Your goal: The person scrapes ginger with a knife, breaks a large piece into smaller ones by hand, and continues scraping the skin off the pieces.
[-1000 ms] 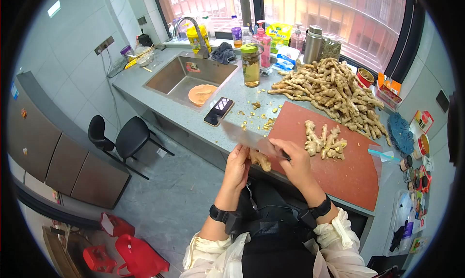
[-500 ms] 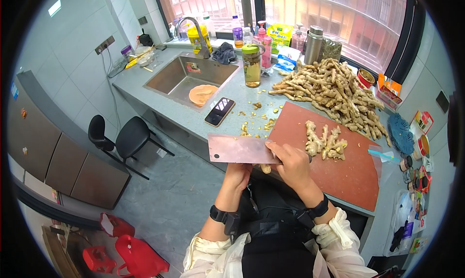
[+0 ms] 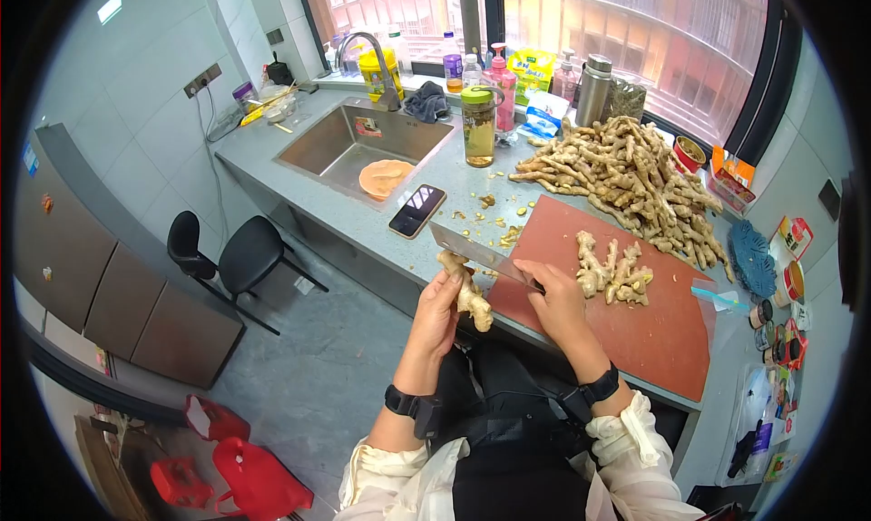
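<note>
My left hand (image 3: 439,311) pinches a knobbly piece of ginger (image 3: 473,305) just off the counter's front edge. In my right hand (image 3: 556,303) is a cleaver (image 3: 478,252), its blade tilted nearly edge-on and reaching left over the top end of that ginger. The right forefinger lies along the blade's back, and the handle is hidden in the palm. On the red-brown cutting board (image 3: 635,344) beside the right hand lie several trimmed ginger pieces (image 3: 613,272). Small ginger scraps (image 3: 491,220) are scattered on the counter left of the board.
A large ginger heap (image 3: 626,176) stands behind the board. A phone (image 3: 417,211) lies near the sink (image 3: 331,158), which has an orange bowl (image 3: 385,178) in it. Close by are a green-lidded bottle (image 3: 478,131), small jars (image 3: 762,312) at right and a black chair (image 3: 249,258) at left.
The cleaver has turned from showing its broad face to nearly edge-on. The ginger in my left hand, mostly hidden behind the blade before, now shows plainly.
</note>
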Tool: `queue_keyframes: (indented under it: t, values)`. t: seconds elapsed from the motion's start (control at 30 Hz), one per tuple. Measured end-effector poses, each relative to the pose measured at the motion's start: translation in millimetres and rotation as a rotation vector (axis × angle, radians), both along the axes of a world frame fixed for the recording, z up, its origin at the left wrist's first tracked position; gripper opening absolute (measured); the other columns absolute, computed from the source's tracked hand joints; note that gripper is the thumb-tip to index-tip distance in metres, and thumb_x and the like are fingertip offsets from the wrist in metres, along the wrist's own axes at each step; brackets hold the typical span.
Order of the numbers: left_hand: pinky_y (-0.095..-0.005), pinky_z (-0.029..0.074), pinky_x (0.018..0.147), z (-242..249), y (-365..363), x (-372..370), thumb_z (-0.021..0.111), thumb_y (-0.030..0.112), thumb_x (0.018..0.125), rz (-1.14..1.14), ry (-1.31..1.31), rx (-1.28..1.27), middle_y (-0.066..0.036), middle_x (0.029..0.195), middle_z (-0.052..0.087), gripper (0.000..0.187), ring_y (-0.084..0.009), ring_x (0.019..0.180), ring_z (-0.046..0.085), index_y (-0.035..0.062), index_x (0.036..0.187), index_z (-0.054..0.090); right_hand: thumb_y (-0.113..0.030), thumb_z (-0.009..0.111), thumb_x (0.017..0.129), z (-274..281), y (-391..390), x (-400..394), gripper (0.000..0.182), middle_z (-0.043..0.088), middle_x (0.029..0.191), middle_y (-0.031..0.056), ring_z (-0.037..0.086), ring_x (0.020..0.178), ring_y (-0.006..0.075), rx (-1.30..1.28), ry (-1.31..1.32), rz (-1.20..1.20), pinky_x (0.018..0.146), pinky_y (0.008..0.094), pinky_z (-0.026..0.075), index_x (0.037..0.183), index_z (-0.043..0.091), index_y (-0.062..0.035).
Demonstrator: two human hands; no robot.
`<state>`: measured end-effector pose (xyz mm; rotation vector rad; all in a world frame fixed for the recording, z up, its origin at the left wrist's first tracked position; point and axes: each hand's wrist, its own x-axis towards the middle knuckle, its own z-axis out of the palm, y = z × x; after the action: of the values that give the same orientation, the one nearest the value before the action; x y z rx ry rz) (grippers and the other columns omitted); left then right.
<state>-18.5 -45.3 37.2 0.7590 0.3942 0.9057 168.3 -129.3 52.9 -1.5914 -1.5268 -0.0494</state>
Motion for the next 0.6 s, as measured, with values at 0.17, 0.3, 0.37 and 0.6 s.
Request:
queue_keyframes:
  t: [0.17,0.3,0.37,0.6]
  values:
    - [-0.0278,0.048,0.081,-9.6,-3.8,6.8,0.053,0.018,0.100,0.062,0.158,0.003,-0.005,0.105,0.063,0.024,-0.0137,0.094,0.061,0.0000,0.115,0.057,0.005,0.064,0.068,22.8,-8.4,-7.3,0.046,0.064,0.080,0.0063,0.065,0.071,0.0277,0.029,-0.051,0.047,0.063,0.0373,0.052,0.110,0.068,-0.0142]
    - [-0.0326,0.052,0.075,-22.4,-7.9,9.0,0.053,0.010,0.097,0.114,0.144,-0.058,-0.008,0.102,0.065,0.020,-0.0185,0.086,0.063,0.0000,0.114,0.057,0.004,0.063,0.067,26.8,-13.7,-11.3,0.048,0.062,0.077,0.0062,0.063,0.067,0.0281,0.010,-0.189,0.047,0.061,0.0382,0.051,0.111,0.068,-0.0150]
    - [-0.0334,0.052,0.074,-17.4,-9.7,10.5,0.053,0.009,0.096,0.113,0.139,-0.061,-0.009,0.100,0.065,0.020,-0.0192,0.084,0.063,-0.0001,0.113,0.057,0.004,0.063,0.067,26.6,-14.7,-11.0,0.048,0.062,0.076,0.0063,0.063,0.066,0.0283,0.007,-0.192,0.042,0.061,0.0386,0.051,0.111,0.068,-0.0154]
    - [-0.0330,0.053,0.071,-25.8,-4.5,7.6,0.052,0.009,0.095,0.027,0.080,-0.041,-0.010,0.099,0.065,0.019,-0.0195,0.082,0.064,0.0011,0.113,0.057,0.003,0.064,0.067,23.7,-14.4,-9.9,0.047,0.059,0.074,0.0064,0.062,0.066,0.0281,0.016,-0.232,0.002,0.061,0.0388,0.051,0.110,0.068,-0.0160]
